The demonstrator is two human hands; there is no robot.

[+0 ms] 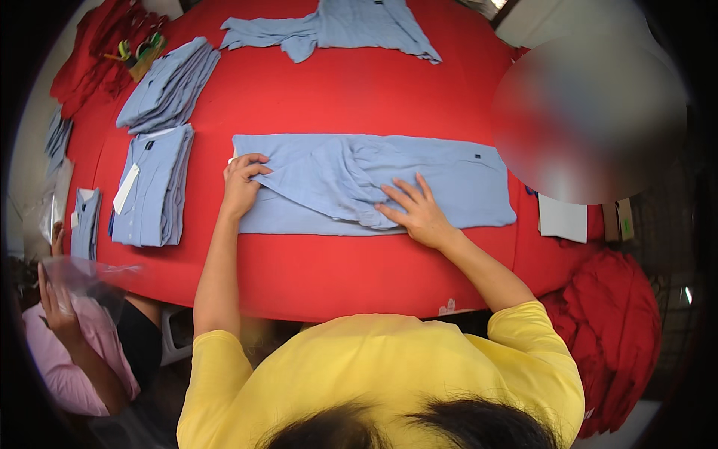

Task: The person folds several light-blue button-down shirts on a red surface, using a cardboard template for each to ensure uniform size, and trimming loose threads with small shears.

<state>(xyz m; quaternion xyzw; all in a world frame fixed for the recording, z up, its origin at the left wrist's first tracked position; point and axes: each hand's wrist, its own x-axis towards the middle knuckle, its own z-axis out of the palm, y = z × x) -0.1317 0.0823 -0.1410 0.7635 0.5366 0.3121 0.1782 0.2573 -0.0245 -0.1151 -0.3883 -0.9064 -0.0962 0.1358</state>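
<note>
A light blue shirt [449, 179] lies partly folded into a long strip across the red table [329, 277]. My left hand [243, 183] pinches the cloth at the strip's left end, fingers curled around a fold. My right hand [415, 209] rests flat with spread fingers on the bunched sleeve near the strip's middle. Both forearms come up from my yellow sleeves at the lower edge.
Two piles of folded blue shirts [153, 187] [168, 86] lie at the left. Another unfolded blue shirt [336, 26] is spread at the far edge. Red cloth [617, 329] is heaped at the right. A person in pink [63, 344] holds a clear plastic bag [82, 273] at lower left.
</note>
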